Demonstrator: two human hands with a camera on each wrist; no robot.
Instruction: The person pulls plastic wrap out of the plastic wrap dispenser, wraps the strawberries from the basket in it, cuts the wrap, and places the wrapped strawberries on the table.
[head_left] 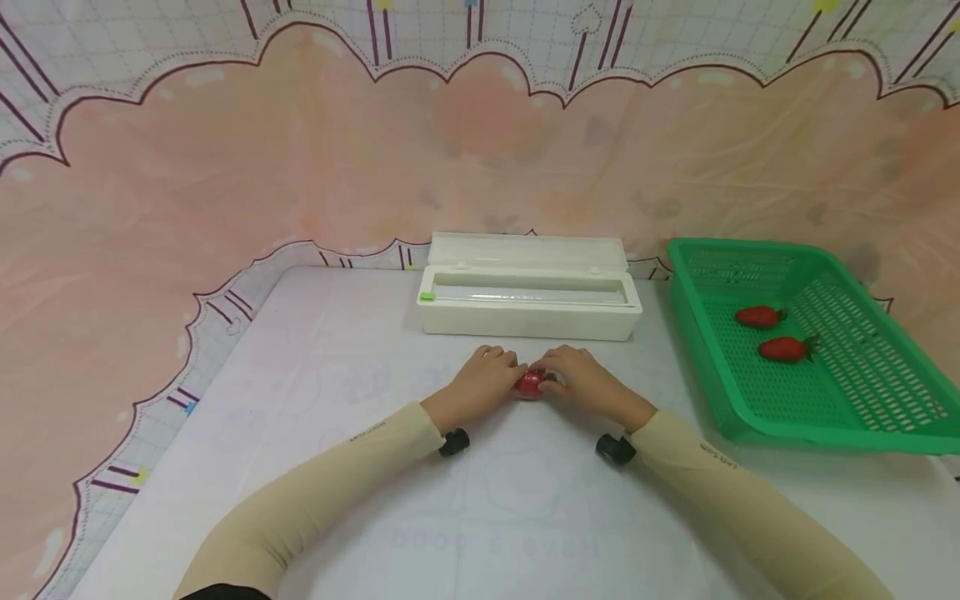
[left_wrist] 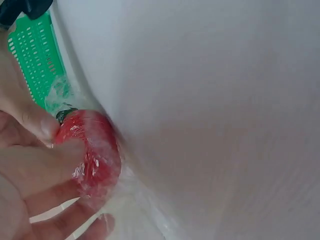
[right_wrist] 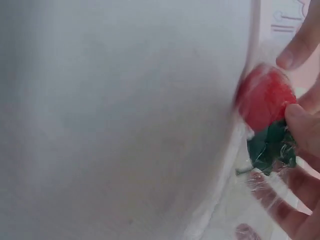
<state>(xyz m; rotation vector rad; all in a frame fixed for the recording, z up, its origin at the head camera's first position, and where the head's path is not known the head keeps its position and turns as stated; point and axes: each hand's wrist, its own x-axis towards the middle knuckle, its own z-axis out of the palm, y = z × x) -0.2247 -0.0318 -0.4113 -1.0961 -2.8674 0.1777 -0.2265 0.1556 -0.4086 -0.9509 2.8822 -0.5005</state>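
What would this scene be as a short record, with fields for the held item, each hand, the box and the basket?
held item: red strawberry in clear film
left hand: holds the strawberry's red end
right hand: holds it near the leafy end
white box: beyond the hands, lid raised, shiny strip inside
green basket: right of the box, two more strawberries inside

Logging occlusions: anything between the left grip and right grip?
A red fruit in clear film; head view shows the fruit, left wrist view the film.
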